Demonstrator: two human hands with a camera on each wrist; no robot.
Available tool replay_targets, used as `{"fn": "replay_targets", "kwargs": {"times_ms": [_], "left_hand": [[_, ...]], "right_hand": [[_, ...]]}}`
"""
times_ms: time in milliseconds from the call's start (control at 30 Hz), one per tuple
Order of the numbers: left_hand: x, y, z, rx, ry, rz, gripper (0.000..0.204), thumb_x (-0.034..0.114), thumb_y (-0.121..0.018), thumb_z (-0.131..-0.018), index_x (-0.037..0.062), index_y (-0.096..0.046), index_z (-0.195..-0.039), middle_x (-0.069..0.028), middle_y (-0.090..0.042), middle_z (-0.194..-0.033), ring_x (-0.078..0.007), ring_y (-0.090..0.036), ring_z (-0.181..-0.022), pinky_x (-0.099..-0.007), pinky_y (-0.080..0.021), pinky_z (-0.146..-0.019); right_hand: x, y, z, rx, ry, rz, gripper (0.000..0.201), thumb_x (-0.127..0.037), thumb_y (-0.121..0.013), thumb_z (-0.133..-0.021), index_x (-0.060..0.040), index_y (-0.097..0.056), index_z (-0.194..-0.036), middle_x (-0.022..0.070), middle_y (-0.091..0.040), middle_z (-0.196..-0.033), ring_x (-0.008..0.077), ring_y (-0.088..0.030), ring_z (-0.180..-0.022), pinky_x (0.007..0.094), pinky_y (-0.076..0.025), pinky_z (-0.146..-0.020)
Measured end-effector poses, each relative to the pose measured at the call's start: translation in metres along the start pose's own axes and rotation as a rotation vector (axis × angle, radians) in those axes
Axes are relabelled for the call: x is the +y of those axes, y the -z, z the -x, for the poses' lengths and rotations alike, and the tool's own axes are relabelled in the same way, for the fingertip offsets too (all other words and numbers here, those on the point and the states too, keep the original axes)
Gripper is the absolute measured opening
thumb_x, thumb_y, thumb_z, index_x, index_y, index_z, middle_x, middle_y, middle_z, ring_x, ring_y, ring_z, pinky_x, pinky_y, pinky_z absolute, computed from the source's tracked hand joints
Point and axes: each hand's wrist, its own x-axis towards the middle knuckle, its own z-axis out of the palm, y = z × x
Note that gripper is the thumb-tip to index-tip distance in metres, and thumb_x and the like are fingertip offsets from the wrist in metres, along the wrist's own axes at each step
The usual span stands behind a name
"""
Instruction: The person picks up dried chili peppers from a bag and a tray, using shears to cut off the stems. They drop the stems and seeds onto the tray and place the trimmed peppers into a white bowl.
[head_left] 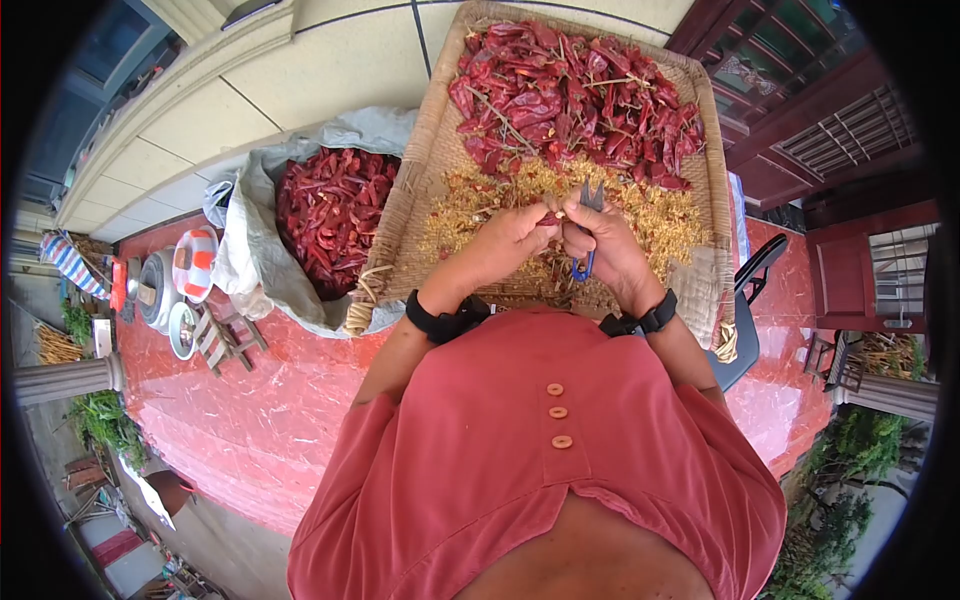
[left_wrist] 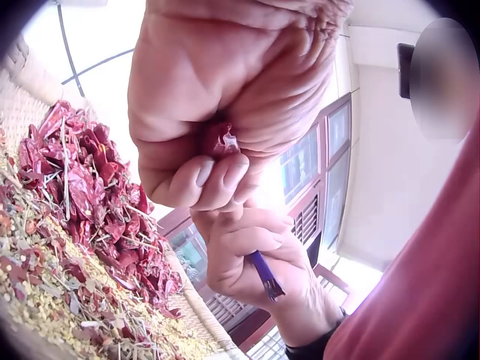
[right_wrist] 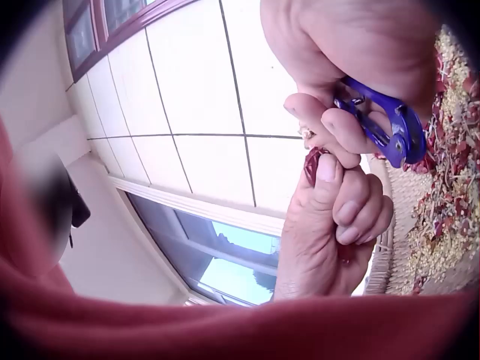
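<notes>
Over the near part of a woven tray [head_left: 424,185], my two hands meet. My left hand [head_left: 508,243] pinches a dried red chili [right_wrist: 313,166] between thumb and fingers. In the left wrist view a shiny red piece [left_wrist: 225,141] shows inside its curled fingers. My right hand [head_left: 615,250] holds small blue-handled scissors [head_left: 592,197] against the palm, dark blades pointing away from the body and parted at the tips. Its thumb and fingertips are at the chili's end, by a pale bit [right_wrist: 306,133]. Beneath the hands lie yellow seeds [head_left: 655,215] and scraps.
Dried red chilies [head_left: 560,90] are heaped on the tray's far half. To its left stands an open pale sack [head_left: 250,225] full of chilies. Further left are a small wooden stool [head_left: 222,340] and a white bowl [head_left: 183,330]. A dark chair [head_left: 745,335] is at the right.
</notes>
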Motion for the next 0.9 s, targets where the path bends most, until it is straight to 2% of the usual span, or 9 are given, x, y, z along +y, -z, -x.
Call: {"fn": "replay_targets", "kwargs": {"times_ms": [100,200,300,400,500,600,700,833,900], "left_hand": [[-0.014,-0.008,-0.002,0.009,-0.131,-0.050,0.022,0.024,-0.050,-0.100,0.0036,-0.056,-0.105,-0.0064,-0.056,-0.074,-0.0152,-0.054,-0.067,-0.0297,-0.046,-0.064],[-0.010,-0.009,0.002,-0.082,0.072,0.120,0.021,0.023,-0.053,-0.099,0.0042,-0.057,-0.107,-0.0071,-0.058,-0.077,-0.0167,-0.056,-0.070,-0.0304,-0.048,-0.068],[-0.015,-0.016,0.003,0.029,0.025,0.217,0.020,0.021,-0.057,-0.096,0.0046,-0.060,-0.107,-0.0086,-0.059,-0.082,-0.0193,-0.057,-0.076,-0.0325,-0.048,-0.073],[-0.016,-0.007,0.004,0.185,-0.229,-0.204,0.022,0.021,-0.061,-0.093,0.0083,-0.064,-0.110,-0.0084,-0.056,-0.087,-0.0217,-0.055,-0.082,-0.0350,-0.046,-0.077],[-0.004,0.005,0.012,0.219,-0.122,-0.367,0.023,0.026,-0.065,-0.089,0.0156,-0.067,-0.109,-0.0092,-0.055,-0.089,-0.0253,-0.053,-0.091,-0.0392,-0.044,-0.080],[-0.004,0.011,0.016,0.309,-0.052,-0.372,0.026,0.023,-0.067,-0.087,0.0206,-0.068,-0.112,-0.0086,-0.052,-0.084,-0.0264,-0.056,-0.080,-0.0380,-0.046,-0.073],[-0.010,0.025,0.025,0.463,0.023,-0.481,0.028,0.017,-0.066,-0.086,0.0216,-0.067,-0.113,-0.0093,-0.054,-0.087,-0.0274,-0.058,-0.077,-0.0379,-0.048,-0.069],[-0.013,0.060,0.045,0.710,0.171,-0.759,0.033,0.011,-0.062,-0.086,0.0205,-0.065,-0.118,-0.0112,-0.057,-0.094,-0.0298,-0.061,-0.087,-0.0401,-0.049,-0.072],[-0.020,0.081,0.056,0.787,0.231,-0.888,0.036,0.009,-0.061,-0.086,0.0204,-0.064,-0.120,-0.0122,-0.058,-0.097,-0.0308,-0.061,-0.089,-0.0410,-0.050,-0.074]], "right_hand": [[0.000,0.002,0.000,0.023,-0.030,-0.025,0.014,-0.022,-0.063,-0.094,-0.0079,-0.061,-0.094,-0.0017,-0.055,-0.070,0.0045,-0.041,-0.047,0.0195,-0.031,-0.045],[-0.007,-0.006,0.005,0.023,0.026,0.015,0.014,-0.023,-0.062,-0.095,-0.0091,-0.060,-0.093,-0.0014,-0.056,-0.072,0.0047,-0.041,-0.048,0.0194,-0.031,-0.044],[-0.006,0.000,0.009,0.023,0.126,0.131,0.015,-0.024,-0.062,-0.095,-0.0095,-0.059,-0.093,-0.0013,-0.057,-0.074,0.0046,-0.043,-0.049,0.0196,-0.031,-0.044],[-0.010,0.014,0.019,0.025,0.146,0.360,0.015,-0.024,-0.063,-0.094,-0.0096,-0.059,-0.093,-0.0016,-0.058,-0.073,0.0041,-0.044,-0.051,0.0195,-0.032,-0.044],[-0.008,0.012,0.036,0.062,0.052,0.578,0.011,-0.021,-0.064,-0.093,-0.0094,-0.062,-0.092,-0.0033,-0.057,-0.070,0.0024,-0.043,-0.053,0.0183,-0.032,-0.047],[-0.005,0.018,0.053,0.046,-0.170,0.749,0.010,-0.016,-0.067,-0.091,-0.0070,-0.063,-0.091,-0.0043,-0.059,-0.074,0.0028,-0.047,-0.059,0.0189,-0.038,-0.053],[0.010,0.030,0.062,-0.150,-0.156,0.896,0.008,-0.014,-0.066,-0.090,-0.0057,-0.063,-0.089,-0.0047,-0.058,-0.073,0.0031,-0.050,-0.062,0.0194,-0.039,-0.054],[0.025,0.038,0.074,-0.288,-0.029,1.385,0.010,-0.010,-0.066,-0.083,-0.0045,-0.065,-0.091,0.0053,-0.064,-0.076,0.0173,-0.062,-0.069,0.0293,-0.048,-0.063],[0.026,0.037,0.079,-0.294,-0.066,1.379,0.013,-0.012,-0.066,-0.080,-0.0058,-0.066,-0.092,0.0095,-0.065,-0.080,0.0239,-0.064,-0.074,0.0334,-0.049,-0.066]]}}
